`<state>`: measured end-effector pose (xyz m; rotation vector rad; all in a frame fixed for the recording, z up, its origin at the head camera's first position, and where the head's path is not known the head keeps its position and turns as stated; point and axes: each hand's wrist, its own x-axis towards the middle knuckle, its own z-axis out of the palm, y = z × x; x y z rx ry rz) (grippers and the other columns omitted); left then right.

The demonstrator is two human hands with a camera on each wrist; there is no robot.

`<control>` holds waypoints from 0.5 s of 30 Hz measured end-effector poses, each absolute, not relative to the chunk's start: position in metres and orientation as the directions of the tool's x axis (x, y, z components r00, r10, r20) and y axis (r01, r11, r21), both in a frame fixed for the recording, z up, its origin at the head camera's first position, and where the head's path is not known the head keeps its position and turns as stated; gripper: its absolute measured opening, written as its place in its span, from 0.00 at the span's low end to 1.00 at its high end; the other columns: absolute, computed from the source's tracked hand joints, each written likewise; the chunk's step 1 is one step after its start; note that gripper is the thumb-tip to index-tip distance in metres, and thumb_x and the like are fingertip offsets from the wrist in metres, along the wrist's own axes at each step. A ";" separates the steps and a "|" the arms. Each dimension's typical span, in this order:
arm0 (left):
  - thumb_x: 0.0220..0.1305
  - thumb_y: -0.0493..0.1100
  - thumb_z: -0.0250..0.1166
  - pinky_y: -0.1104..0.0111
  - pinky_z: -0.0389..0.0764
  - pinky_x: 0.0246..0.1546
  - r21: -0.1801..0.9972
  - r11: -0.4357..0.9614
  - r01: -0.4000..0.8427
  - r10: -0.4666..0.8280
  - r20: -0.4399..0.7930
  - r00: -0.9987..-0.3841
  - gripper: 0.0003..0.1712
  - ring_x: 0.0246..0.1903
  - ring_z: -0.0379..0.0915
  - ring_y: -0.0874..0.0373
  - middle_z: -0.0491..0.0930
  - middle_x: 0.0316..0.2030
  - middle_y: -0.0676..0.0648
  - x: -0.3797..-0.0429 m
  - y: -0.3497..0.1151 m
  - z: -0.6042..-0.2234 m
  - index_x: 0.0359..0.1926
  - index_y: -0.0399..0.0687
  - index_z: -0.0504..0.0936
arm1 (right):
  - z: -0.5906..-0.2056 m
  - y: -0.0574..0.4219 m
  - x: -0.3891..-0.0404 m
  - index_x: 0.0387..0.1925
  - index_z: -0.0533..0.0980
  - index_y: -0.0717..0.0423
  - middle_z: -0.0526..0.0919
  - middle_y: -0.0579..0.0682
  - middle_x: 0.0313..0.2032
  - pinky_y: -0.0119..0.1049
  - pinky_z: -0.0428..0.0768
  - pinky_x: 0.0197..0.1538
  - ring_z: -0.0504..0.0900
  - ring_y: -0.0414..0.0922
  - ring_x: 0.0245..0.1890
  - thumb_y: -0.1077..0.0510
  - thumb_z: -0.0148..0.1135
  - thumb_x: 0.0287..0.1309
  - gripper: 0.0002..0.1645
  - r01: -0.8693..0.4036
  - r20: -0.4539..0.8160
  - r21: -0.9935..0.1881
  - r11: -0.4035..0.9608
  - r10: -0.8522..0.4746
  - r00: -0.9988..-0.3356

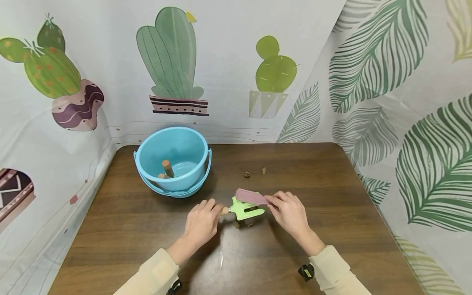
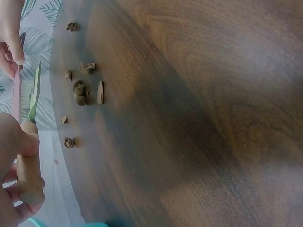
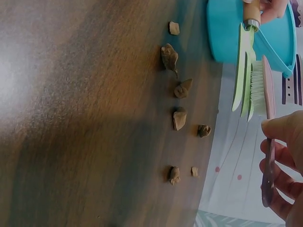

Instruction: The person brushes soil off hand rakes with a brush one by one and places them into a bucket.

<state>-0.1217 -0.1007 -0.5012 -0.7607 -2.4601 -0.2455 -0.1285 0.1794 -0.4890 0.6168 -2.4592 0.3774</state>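
In the head view my left hand (image 1: 202,219) grips the wooden handle of a light-green garden hand fork (image 1: 240,211), held over the table with its tines toward the right. My right hand (image 1: 289,212) holds a pink brush (image 1: 250,197) by its dark handle, fingers wrapped round it in the right wrist view. There, the brush's white bristles (image 3: 257,87) face the fork's green tines (image 3: 242,71) and lie right at them. Beneath the two tools, small brown dried pieces (image 3: 179,118) lie scattered on the wood; the tools partly hide them in the head view.
A blue bucket (image 1: 173,135) with its handle folded down stands at the back left of the brown table (image 1: 309,172), wooden handles (image 1: 167,168) inside it. Two brown bits (image 1: 247,174) lie farther back. Printed cloth (image 1: 228,61) hangs behind the table.
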 end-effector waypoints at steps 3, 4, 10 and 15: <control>0.39 0.39 0.68 0.69 0.65 0.20 0.013 0.824 0.567 0.467 0.552 -0.691 0.14 0.23 0.67 0.54 0.67 0.23 0.51 -0.121 -0.102 -0.501 0.34 0.50 0.81 | -0.491 0.181 -0.129 0.36 0.84 0.46 0.80 0.43 0.29 0.38 0.72 0.29 0.75 0.45 0.28 0.59 0.71 0.40 0.16 -0.504 0.590 -0.124 0.855 -0.345 -0.730; 0.39 0.39 0.68 0.69 0.65 0.20 0.013 0.823 0.568 0.467 0.554 -0.689 0.15 0.23 0.67 0.54 0.67 0.23 0.51 -0.121 -0.102 -0.501 0.34 0.50 0.81 | -0.491 0.181 -0.129 0.36 0.84 0.46 0.80 0.43 0.29 0.38 0.72 0.30 0.76 0.45 0.28 0.58 0.71 0.40 0.16 -0.504 0.590 -0.124 0.855 -0.345 -0.730; 0.39 0.39 0.68 0.69 0.65 0.20 0.011 0.824 0.566 0.465 0.559 -0.687 0.14 0.22 0.66 0.54 0.67 0.23 0.51 -0.120 -0.104 -0.501 0.34 0.49 0.81 | -0.492 0.184 -0.128 0.37 0.84 0.46 0.80 0.43 0.29 0.38 0.72 0.30 0.76 0.45 0.29 0.59 0.72 0.39 0.16 -0.498 0.588 -0.135 0.857 -0.335 -0.736; 0.39 0.39 0.67 0.69 0.65 0.20 0.015 0.827 0.562 0.460 0.555 -0.693 0.14 0.23 0.66 0.54 0.67 0.23 0.51 -0.120 -0.106 -0.502 0.33 0.49 0.81 | -0.493 0.189 -0.127 0.36 0.84 0.47 0.80 0.42 0.29 0.38 0.72 0.29 0.75 0.44 0.28 0.59 0.72 0.38 0.17 -0.492 0.594 -0.147 0.858 -0.321 -0.738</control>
